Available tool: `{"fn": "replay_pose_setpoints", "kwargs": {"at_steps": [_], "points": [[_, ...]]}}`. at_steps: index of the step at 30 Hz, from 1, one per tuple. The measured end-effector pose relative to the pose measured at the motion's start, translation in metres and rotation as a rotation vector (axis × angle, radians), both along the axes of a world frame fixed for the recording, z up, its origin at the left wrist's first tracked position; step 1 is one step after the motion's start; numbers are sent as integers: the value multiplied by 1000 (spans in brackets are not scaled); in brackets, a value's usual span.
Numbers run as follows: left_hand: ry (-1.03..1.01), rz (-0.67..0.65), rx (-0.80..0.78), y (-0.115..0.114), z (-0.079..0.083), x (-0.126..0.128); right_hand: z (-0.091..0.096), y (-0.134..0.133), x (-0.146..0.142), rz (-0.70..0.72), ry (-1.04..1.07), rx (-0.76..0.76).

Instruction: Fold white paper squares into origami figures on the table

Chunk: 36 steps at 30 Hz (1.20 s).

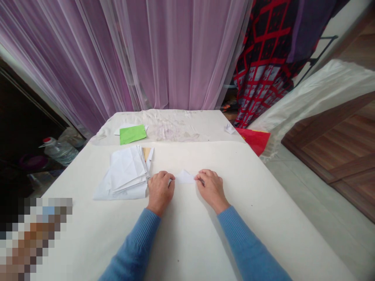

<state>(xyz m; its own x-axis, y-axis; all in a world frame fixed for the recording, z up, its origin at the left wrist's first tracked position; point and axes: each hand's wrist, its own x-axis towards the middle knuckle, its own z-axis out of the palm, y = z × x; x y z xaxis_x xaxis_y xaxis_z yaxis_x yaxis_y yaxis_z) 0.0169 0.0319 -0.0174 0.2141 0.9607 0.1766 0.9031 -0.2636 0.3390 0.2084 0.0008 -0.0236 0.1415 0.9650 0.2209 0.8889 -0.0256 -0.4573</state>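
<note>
A small white folded paper [185, 176], roughly triangular with its peak pointing away from me, lies between my hands on the white-covered table. My left hand [161, 189] is closed in a pinch at the paper's left corner, thumb against the fingers. At the right corner, the fingertips of my right hand [210, 187] pinch it likewise. Left of my left hand lies a stack of white paper sheets [127, 168], its edge close to the knuckles. Some of the folded paper's corners are hidden by my fingers.
Beyond the stack, a green paper [133, 134] lies over something white. A small crumpled white paper [229, 128] sits near the far right edge. Purple curtains [175, 54] hang behind the table [249, 234]. A large plastic bottle [60, 151] stands off to the left.
</note>
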Motion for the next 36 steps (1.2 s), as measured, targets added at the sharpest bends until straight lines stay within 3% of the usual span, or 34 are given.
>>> {"fn": "replay_pose_setpoints", "kwargs": {"at_steps": [10,24,36], "points": [[91,55,103,-5,-1,16,4,0,-25,-63,-142,76],[-44,22,-30,3,-3,-2,-2,-1,2,-72,36,24],[-129,-67,77,3,-13,-11,-8,-4,13,-8,-42,57]]}}
